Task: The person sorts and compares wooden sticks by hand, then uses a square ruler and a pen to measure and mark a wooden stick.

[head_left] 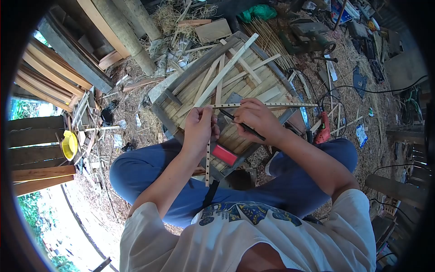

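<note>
My left hand is closed on thin wooden strips with rows of dark holes. One holed strip runs off to the right; another holed strip hangs down below my hand. Whether the two are joined is hidden by my fingers. My right hand is wrapped round a slim black pen-like tool, its tip near the strip just right of my left fingers. Beneath both hands is a low slatted wooden table. A red block lies on its near part.
Loose wooden slats lie crossed on the table. A red power drill with a black cable rests on the littered ground at right. A yellow basin stands at left. A bundle of thin sticks lies behind the table.
</note>
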Motion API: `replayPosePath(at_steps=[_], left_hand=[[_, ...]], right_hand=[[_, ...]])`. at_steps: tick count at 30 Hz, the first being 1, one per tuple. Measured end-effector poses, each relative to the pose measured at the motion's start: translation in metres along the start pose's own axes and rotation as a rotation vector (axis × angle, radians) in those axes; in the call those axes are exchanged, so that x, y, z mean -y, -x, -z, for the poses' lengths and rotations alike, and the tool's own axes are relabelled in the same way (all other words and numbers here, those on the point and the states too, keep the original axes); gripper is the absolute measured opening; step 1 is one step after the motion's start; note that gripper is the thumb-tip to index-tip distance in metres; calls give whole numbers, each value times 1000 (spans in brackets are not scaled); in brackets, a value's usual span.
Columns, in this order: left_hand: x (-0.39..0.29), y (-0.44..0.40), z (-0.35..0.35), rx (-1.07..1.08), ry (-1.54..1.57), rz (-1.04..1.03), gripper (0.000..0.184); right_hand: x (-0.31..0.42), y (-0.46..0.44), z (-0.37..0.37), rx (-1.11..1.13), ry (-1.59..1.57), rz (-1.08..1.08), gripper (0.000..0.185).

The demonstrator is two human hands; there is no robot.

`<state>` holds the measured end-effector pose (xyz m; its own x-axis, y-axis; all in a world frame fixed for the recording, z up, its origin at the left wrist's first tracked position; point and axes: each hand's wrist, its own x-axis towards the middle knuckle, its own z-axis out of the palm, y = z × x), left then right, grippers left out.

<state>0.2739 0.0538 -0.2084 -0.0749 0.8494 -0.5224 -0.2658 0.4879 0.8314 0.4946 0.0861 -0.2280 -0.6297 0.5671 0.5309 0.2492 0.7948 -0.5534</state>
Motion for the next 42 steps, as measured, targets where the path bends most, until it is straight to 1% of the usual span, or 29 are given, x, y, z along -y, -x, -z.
replayPosePath(at_steps=[29, 42], left_hand=[[3, -1, 3, 17, -15, -9, 29], [4, -1, 5, 4, -4, -2, 30]], right_hand=[[0, 2, 0, 12, -21, -23, 31], [1, 6, 0, -63, -23, -10, 32]])
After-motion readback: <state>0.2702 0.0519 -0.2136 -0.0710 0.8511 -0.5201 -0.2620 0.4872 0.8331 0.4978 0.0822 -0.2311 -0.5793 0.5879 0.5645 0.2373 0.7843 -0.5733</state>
